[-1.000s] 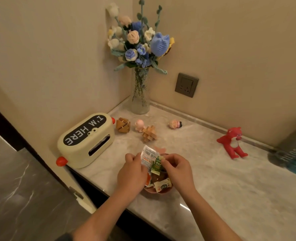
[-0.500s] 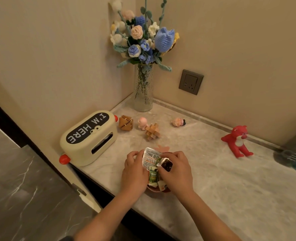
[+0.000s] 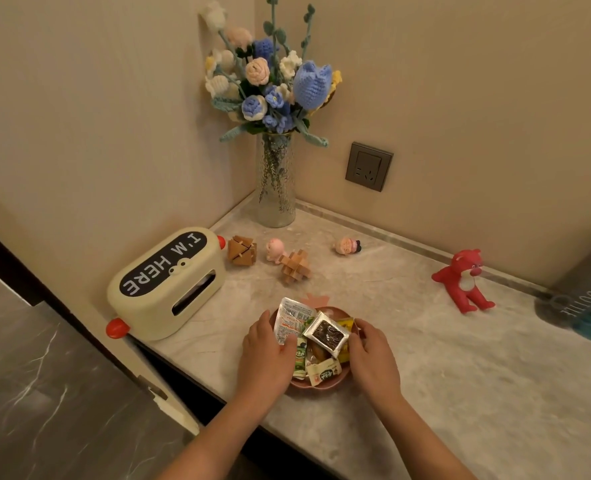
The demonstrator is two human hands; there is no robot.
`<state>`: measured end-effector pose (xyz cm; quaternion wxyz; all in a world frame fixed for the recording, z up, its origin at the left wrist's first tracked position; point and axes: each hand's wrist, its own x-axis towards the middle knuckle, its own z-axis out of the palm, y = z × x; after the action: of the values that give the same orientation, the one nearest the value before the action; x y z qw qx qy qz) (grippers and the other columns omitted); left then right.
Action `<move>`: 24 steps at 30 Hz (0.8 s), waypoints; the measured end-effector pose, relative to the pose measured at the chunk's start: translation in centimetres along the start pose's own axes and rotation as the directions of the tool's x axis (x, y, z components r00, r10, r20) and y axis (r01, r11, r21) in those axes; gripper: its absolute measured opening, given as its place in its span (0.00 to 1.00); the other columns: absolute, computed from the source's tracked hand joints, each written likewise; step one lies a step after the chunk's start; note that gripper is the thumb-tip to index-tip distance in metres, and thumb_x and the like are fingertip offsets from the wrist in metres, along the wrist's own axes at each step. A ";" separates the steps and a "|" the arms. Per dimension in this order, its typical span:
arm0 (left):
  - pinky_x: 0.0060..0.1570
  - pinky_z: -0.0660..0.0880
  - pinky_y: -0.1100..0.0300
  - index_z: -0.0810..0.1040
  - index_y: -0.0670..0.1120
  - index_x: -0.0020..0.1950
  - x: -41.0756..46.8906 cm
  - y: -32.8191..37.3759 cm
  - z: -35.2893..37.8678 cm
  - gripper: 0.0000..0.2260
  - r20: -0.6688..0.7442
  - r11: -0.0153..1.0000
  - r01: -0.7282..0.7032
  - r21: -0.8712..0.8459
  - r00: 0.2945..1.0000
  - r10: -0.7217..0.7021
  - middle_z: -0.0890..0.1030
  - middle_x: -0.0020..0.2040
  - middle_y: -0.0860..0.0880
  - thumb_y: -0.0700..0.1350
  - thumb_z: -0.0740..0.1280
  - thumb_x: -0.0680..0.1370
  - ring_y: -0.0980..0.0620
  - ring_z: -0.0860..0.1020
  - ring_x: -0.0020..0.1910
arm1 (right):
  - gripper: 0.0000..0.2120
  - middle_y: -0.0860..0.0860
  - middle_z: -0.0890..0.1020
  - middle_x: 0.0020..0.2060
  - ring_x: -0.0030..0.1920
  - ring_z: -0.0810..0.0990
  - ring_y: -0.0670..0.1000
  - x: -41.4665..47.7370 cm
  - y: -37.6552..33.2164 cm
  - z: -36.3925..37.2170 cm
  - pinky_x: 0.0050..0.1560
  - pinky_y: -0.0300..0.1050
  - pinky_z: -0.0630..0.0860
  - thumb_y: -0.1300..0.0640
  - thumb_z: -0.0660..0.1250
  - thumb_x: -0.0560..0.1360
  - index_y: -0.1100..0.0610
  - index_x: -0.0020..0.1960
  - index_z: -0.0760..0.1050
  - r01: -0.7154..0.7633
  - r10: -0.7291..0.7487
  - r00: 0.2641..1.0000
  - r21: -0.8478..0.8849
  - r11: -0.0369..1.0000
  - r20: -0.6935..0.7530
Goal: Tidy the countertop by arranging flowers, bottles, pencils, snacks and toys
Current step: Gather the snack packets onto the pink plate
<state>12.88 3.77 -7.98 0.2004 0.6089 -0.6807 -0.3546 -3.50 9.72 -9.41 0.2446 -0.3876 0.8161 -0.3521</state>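
A pink dish (image 3: 322, 385) near the counter's front edge holds several snack packets. My left hand (image 3: 264, 358) pinches a white printed packet (image 3: 291, 320) standing at the dish's left side. My right hand (image 3: 370, 358) grips a silver packet with a dark window (image 3: 328, 335) on top of the pile. Green-and-white packets (image 3: 318, 370) lie underneath. Crocheted flowers (image 3: 273, 77) stand in a glass vase (image 3: 276, 188) in the corner.
A cream tissue box reading "I'M HERE" (image 3: 166, 282) sits left. Two wooden puzzles (image 3: 241, 249) (image 3: 296, 266), two small pink figures (image 3: 275, 247) (image 3: 346, 244) and a red bear toy (image 3: 465, 282) lie behind. A dark bottle (image 3: 588, 299) stands at right, below a wall socket (image 3: 369, 167).
Both hands have come down onto the dish. The right hand has laid the silver packet on the pile, and the white packet now stands lower at the dish's left.
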 end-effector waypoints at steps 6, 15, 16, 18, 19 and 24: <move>0.65 0.68 0.52 0.60 0.48 0.74 0.0 0.3 -0.6 0.27 -0.015 1.000 -0.018 -0.019 1.000 0.018 0.68 0.70 0.49 0.53 0.63 0.78 0.48 0.67 0.68 | 0.16 0.43 0.83 0.49 0.50 0.81 0.44 0.1 1.1 0.7 0.51 0.52 0.79 0.41 0.54 0.76 0.42 0.58 0.76 -0.026 0.027 0.999 0.055 0.998 -0.017; 0.64 0.70 0.52 0.63 0.49 0.73 1.0 2.3 0.1 0.25 0.070 0.985 -0.165 -0.055 0.983 0.169 0.69 0.68 0.49 0.52 0.64 0.78 0.49 0.70 0.66 | 0.13 0.45 0.81 0.53 0.52 0.79 0.45 -1.6 1.1 -1.6 0.54 0.50 0.78 0.46 0.58 0.79 0.44 0.59 0.78 -0.073 0.108 0.963 0.147 0.986 -0.245; 0.63 0.70 0.52 0.64 0.49 0.73 1.1 2.6 0.4 0.24 0.089 0.981 -0.186 -0.061 0.978 0.191 0.69 0.68 0.49 0.51 0.64 0.78 0.49 0.70 0.66 | 0.14 0.45 0.81 0.53 0.53 0.79 0.45 -1.9 1.2 -1.9 0.54 0.50 0.77 0.46 0.58 0.79 0.45 0.59 0.78 -0.085 0.124 0.954 0.150 0.985 -0.272; 0.63 0.70 0.52 0.65 0.50 0.72 1.1 3.3 1.0 0.23 0.139 0.972 -0.223 -0.072 0.963 0.232 0.69 0.67 0.50 0.50 0.64 0.78 0.49 0.70 0.65 | 0.13 0.44 0.81 0.53 0.52 0.79 0.45 -2.6 1.5 -2.7 0.54 0.49 0.77 0.45 0.58 0.79 0.44 0.58 0.78 -0.108 0.160 0.932 0.174 0.979 -0.324; 0.63 0.70 0.53 0.65 0.50 0.71 1.0 3.7 1.3 0.22 0.166 0.967 -0.242 -0.075 0.953 0.252 0.70 0.67 0.50 0.50 0.64 0.78 0.49 0.71 0.65 | 0.13 0.44 0.81 0.53 0.52 0.78 0.44 -3.0 1.8 -3.0 0.53 0.49 0.77 0.45 0.58 0.79 0.43 0.58 0.78 -0.115 0.173 0.921 0.182 0.977 -0.348; 0.61 0.68 0.57 0.67 0.50 0.69 -0.1 5.6 3.7 0.20 0.305 0.935 -0.342 -0.092 0.884 0.354 0.71 0.65 0.49 0.46 0.64 0.78 0.49 0.71 0.64 | 0.13 0.45 0.80 0.52 0.50 0.78 0.43 -5.4 3.9 -5.2 0.49 0.45 0.75 0.46 0.57 0.79 0.42 0.59 0.77 -0.189 0.258 0.871 0.200 0.961 -0.419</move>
<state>6.50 4.78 -6.36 0.1599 0.4085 -0.7956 -0.4179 -5.65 17.86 -8.43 0.1214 -0.1807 0.8601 -0.4613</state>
